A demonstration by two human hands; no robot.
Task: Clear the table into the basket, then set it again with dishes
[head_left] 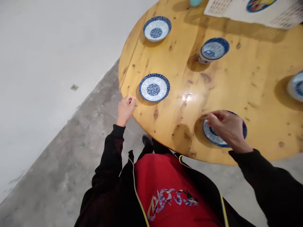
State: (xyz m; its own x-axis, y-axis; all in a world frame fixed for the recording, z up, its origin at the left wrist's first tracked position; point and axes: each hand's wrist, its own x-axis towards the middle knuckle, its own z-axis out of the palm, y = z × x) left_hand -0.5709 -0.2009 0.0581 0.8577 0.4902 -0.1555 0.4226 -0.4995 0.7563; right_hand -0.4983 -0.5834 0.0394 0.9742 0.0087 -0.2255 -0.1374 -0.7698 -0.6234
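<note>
From my head camera I have both hands in view over the round wooden counter (187, 78). My left hand (126, 108) is drawn into a loose fist at the counter's edge; I cannot tell whether it touches the wood. Just beyond it and to its right lies a blue-and-white plate (153, 88), flat on the counter and apart from the fist.

My right hand (228, 127) is over a second plate (214, 138), covering much of it. Its fingers are bunched with the thumb against them, but from here I cannot tell whether they grip or touch the rim.

Farther ahead of the left hand, past the first plate, I see a shallow bowl (156, 29) with the same dark blue border. Ahead of the right hand and slightly to its left stands a taller bowl (214, 49) with a narrow base. To the right of that hand and a little ahead, another bowl (297, 86) is cut off by my view. Well ahead of both hands is a white printed object (227, 8), only partly visible.
</note>
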